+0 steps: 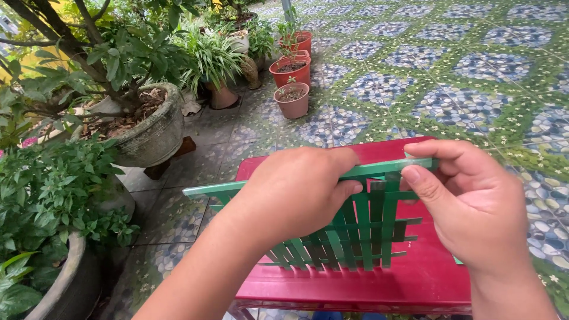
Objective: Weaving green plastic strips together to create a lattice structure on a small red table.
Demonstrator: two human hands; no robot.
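A flat mat woven from green strips (361, 234) is held up above a red plastic stool (415, 278). My left hand (296, 189) grips its upper left part, with the fingers curled over the weave. My right hand (468, 204) pinches the right end of a long green strip (207, 189) that runs across the top of the mat and sticks out far to the left. Loose strip ends fan out at the mat's lower edge.
Large stone planters with leafy plants (148, 133) stand at the left. Several terracotta pots (292, 98) sit further back. The patterned tile floor (462, 71) spreads to the right and behind the stool.
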